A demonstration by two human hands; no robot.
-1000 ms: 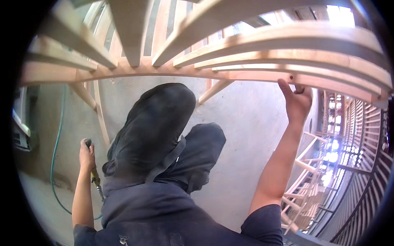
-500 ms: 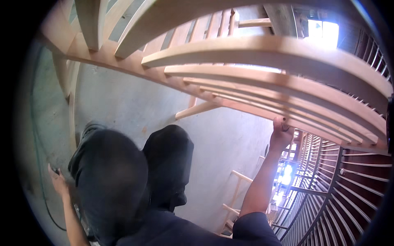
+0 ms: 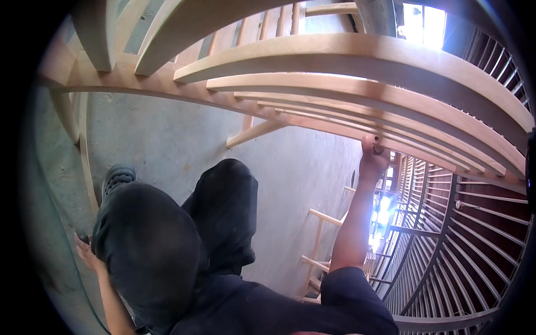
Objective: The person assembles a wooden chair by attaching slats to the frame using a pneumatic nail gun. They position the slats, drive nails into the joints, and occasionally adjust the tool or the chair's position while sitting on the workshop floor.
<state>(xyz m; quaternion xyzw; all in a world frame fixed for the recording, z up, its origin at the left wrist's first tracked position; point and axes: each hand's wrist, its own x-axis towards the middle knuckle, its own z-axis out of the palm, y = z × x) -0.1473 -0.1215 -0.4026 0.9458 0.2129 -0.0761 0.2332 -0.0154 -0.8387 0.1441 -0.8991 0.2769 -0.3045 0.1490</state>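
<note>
The right hand (image 3: 374,159) reaches up to the near rail (image 3: 329,127) of a slatted wooden frame (image 3: 357,47), the forearm rising steeply from a dark short sleeve (image 3: 357,296). Its grip is curled about the rail's lower edge, towards the right end, one digit pointing up beside a small dark hole (image 3: 376,138); how tightly it presses cannot be told. The frame spans the upper part of the view, its curved slats running up from the rail, with wooden legs (image 3: 254,135) below.

The left hand (image 3: 89,255) hangs low beside the bent knee (image 3: 148,251), arm extended downward. Its grip is closed round a dark object (image 3: 84,239), of which only the end shows; the knee partly covers the fingers. A thin hose (image 3: 58,215) trails along the floor's (image 3: 151,134) left side. Beyond the right forearm stand pale wooden pieces (image 3: 316,240) and metal bars (image 3: 446,268).
</note>
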